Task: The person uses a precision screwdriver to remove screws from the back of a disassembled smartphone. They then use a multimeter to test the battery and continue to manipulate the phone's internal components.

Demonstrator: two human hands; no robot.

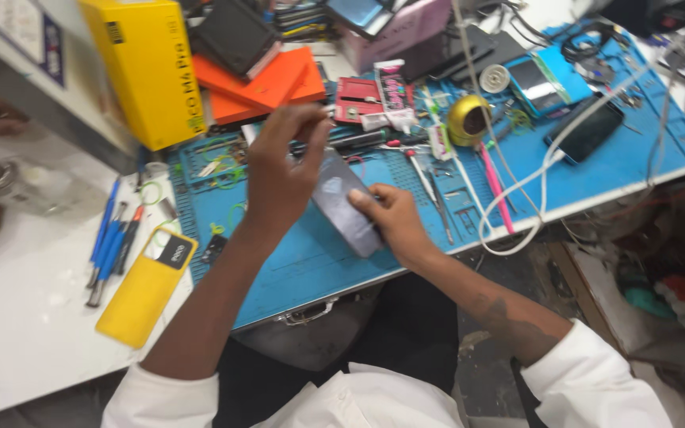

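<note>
Our left hand (279, 170) pinches the grey phone's (342, 202) far end; our right hand (394, 222) grips its near end, long axis running between them.

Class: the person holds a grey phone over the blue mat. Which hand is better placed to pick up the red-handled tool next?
Probably the right hand: the red-handled tool lies just beyond it, while the left hand grips the top of the grey phone.
</note>
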